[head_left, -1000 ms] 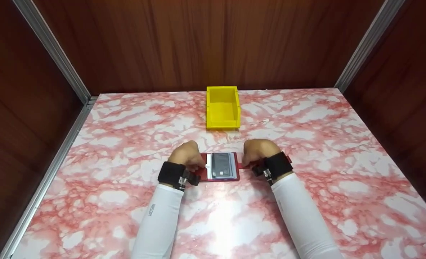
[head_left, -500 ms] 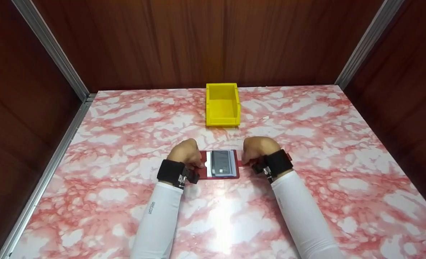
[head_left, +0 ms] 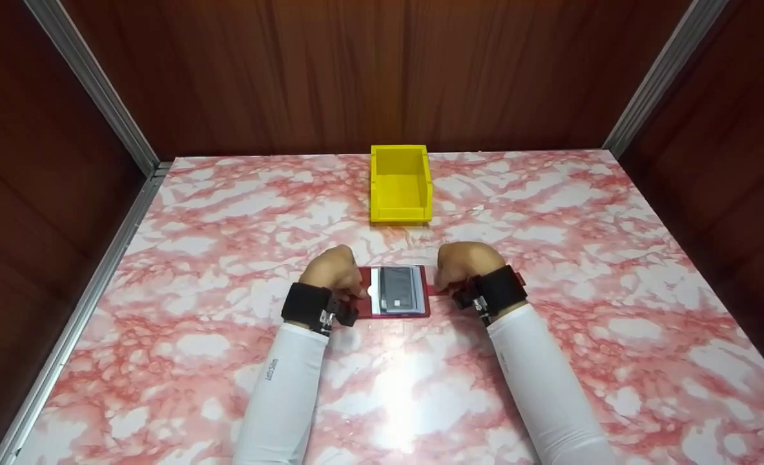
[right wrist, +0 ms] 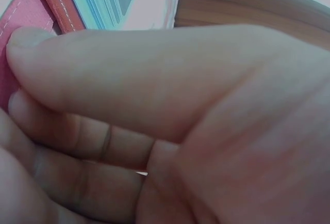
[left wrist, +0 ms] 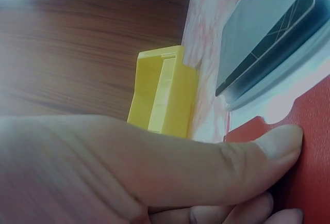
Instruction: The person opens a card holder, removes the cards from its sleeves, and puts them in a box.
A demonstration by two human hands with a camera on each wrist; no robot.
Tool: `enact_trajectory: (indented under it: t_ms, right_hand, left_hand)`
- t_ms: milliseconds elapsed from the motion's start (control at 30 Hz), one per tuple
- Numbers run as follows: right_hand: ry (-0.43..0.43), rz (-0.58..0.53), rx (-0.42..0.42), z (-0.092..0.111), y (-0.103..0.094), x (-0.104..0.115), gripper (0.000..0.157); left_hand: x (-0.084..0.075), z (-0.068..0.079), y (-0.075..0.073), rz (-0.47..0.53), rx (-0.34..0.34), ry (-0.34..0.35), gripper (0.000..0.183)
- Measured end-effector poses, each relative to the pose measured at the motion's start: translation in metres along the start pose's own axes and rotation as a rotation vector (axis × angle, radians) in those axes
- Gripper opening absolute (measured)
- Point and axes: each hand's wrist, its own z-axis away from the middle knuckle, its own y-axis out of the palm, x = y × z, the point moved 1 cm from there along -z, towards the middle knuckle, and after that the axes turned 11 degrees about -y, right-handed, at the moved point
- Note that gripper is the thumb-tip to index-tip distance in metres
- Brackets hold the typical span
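Red wallet [head_left: 394,292] lies open on the desk [head_left: 549,219], near the yellow bin [head_left: 400,184]. Left hand [head_left: 334,270] pinches its left edge with curled fingers [left wrist: 216,164]; right hand [head_left: 464,263] grips its right flap, fingers curled.

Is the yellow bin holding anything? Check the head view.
No, the yellow bin shows only its bare yellow floor and walls in the head view.

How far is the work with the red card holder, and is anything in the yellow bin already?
Done: the red card holder lies open on the table, its cards showing. In hand: the left hand pinches its left edge and the right hand pinches its right flap. Left: the yellow bin behind looks empty; nothing has been taken out.
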Motion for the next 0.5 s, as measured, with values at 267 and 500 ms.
enact_trajectory:
  t_ms: [267, 500]
  right_hand:
    - [-0.011, 0.008, 0.006, -0.0015, -0.0009, -0.0027, 0.022]
    - [-0.016, -0.027, 0.026, -0.0014, -0.0021, -0.0042, 0.020]
  left_hand:
    - [0.0039, -0.0034, -0.0010, 0.052, 0.031, 0.018, 0.025]
    - [0.0035, -0.0037, -0.0031, 0.066, 0.061, 0.006, 0.024]
